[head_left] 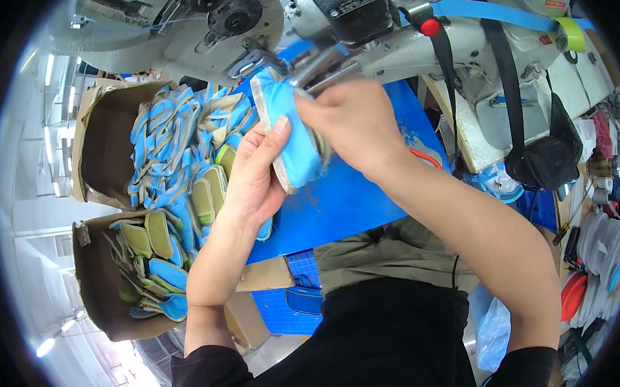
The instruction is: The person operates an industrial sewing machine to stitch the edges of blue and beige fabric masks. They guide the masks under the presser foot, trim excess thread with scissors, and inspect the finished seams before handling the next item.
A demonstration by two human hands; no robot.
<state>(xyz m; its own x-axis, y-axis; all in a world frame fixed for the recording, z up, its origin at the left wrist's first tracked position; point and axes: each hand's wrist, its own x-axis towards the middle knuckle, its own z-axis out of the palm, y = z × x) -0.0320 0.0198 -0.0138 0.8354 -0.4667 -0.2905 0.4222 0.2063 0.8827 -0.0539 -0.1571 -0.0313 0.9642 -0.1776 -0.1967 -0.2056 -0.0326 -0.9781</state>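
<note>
A blue fabric piece (295, 135) with a pale grey edge is held up just below the metal parts of a sewing machine (397, 56). My left hand (260, 168) grips its left side, thumb flat on the blue face and fingers behind. At its upper right edge, my right hand (353, 123) is closed with curled fingers. Motion smears that hand a little, and its fingertips are partly hidden. Grey metal bars beside it are blurred too. Under both hands lies a blue work surface (350, 205).
On the left, a heap of blue and grey strip-edged pieces (165, 147) lies beside green padded pieces (207, 193). Two cardboard boxes stand there, an upper box (96, 148) and a lower box (92, 271). Blue tape (494, 10) runs along the machine; a black mesh pouch (547, 161) hangs right.
</note>
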